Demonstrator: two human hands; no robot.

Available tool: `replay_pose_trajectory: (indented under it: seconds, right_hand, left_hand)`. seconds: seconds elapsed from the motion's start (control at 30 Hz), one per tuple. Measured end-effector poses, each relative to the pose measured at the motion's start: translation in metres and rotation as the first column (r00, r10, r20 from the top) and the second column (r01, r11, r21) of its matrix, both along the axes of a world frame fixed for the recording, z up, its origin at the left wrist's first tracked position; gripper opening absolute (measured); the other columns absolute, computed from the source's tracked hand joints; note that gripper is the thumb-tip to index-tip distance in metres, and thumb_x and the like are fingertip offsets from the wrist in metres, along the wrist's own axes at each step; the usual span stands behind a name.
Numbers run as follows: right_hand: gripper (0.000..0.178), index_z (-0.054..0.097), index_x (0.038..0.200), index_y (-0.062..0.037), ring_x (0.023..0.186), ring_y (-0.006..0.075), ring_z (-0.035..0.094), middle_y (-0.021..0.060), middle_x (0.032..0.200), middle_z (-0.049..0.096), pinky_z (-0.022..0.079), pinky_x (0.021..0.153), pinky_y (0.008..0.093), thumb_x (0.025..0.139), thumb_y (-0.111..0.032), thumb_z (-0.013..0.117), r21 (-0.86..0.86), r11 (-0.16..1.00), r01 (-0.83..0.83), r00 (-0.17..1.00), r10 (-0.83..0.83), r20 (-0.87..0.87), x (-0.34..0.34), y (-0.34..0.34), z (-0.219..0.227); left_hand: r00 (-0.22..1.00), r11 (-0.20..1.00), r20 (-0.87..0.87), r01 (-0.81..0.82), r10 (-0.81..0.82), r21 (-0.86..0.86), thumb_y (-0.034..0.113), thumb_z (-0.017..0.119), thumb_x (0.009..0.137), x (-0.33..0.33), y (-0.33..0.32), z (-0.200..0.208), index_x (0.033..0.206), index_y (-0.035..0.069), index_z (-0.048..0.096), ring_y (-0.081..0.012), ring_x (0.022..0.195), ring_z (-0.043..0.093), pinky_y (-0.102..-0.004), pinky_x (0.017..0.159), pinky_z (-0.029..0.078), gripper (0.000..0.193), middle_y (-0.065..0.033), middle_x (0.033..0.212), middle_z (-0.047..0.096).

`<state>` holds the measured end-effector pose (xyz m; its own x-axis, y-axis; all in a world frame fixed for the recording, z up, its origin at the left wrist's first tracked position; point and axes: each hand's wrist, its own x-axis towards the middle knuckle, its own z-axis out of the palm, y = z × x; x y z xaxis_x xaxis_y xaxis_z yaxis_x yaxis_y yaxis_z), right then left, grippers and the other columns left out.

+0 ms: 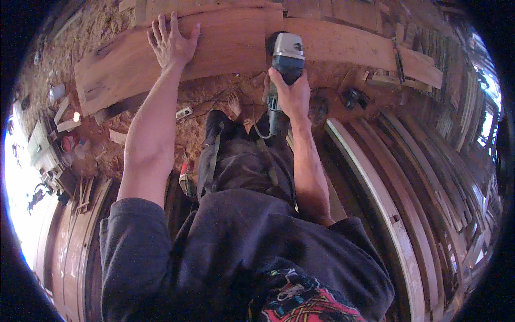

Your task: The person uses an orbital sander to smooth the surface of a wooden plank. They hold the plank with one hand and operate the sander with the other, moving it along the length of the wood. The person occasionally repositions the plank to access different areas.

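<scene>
My left hand [173, 45] lies with its fingers spread on a wide reddish-brown wooden board [115, 70]. In my right hand [292, 95] is an angle grinder [288, 51] with a grey metal head and a dark teal body. My fingers are wrapped round its body, and its cord hangs down by my knees. The dark round disc of the grinder shows partly at the left of its head, over the board's right end. Whether the disc touches the wood I cannot tell.
Another long plank [343, 43] extends to the right of the board. A white power strip [184, 112] rests on the brown, dusty ground. A dark power tool [354, 99] stands at the right. Long timbers [375, 209] lie stacked at the lower right, and a red-and-white object [186, 180] sits beside my leg.
</scene>
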<state>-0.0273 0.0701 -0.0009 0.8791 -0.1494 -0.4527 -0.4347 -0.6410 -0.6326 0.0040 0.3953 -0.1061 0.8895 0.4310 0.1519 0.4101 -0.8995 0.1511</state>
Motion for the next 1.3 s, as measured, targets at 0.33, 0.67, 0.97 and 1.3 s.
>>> replay_pose_trajectory:
  seconds: [0.33,0.67,0.97,1.3]
  right_hand:
    - [0.084,0.058,0.120,0.0070,0.095,0.0422,0.074,0.0242,0.102,0.074,0.057,0.086,0.0504,0.078,-0.061,0.084,-0.011,1.000,-0.012,0.999,0.012,0.051,-0.012,-0.004,-0.005]
    - [0.089,0.055,0.125,0.0059,0.101,0.0425,0.073,0.0266,0.107,0.073,0.057,0.088,0.0513,0.077,-0.065,0.082,-0.040,0.999,-0.031,1.000,0.031,-0.001,-0.025,-0.006,0.000]
    - [0.085,0.055,0.125,0.0043,0.096,0.0399,0.074,0.0237,0.105,0.074,0.057,0.087,0.0507,0.078,-0.060,0.083,0.013,0.999,-0.030,0.999,0.031,-0.036,-0.033,-0.012,0.002]
    - [0.080,0.058,0.121,0.0035,0.094,0.0363,0.075,0.0216,0.102,0.075,0.059,0.082,0.0469,0.079,-0.059,0.084,-0.033,0.999,-0.017,1.000,0.017,0.001,-0.043,-0.014,0.003]
  left_hand:
    - [0.999,1.000,0.039,0.016,-0.016,0.003,0.075,0.052,0.093,0.000,0.003,-0.003,0.162,0.018,0.036,-0.0335,0.160,0.016,-0.0517,0.130,0.007,0.091,-0.0166,0.170,0.027]
    - [1.000,1.000,-0.002,-0.004,0.004,0.012,0.076,0.049,0.095,0.000,0.002,-0.002,0.164,0.018,0.034,-0.0312,0.161,0.015,-0.0506,0.131,0.005,0.091,-0.0151,0.172,0.025]
    - [1.000,1.000,0.009,-0.005,0.005,0.030,0.076,0.048,0.094,0.000,0.002,-0.005,0.164,0.021,0.033,-0.0304,0.161,0.013,-0.0491,0.131,0.003,0.091,-0.0131,0.173,0.022]
    - [1.000,1.000,0.020,0.015,-0.015,-0.004,0.076,0.048,0.094,-0.001,0.002,-0.002,0.164,0.020,0.032,-0.0310,0.161,0.014,-0.0492,0.131,0.004,0.091,-0.0138,0.173,0.021]
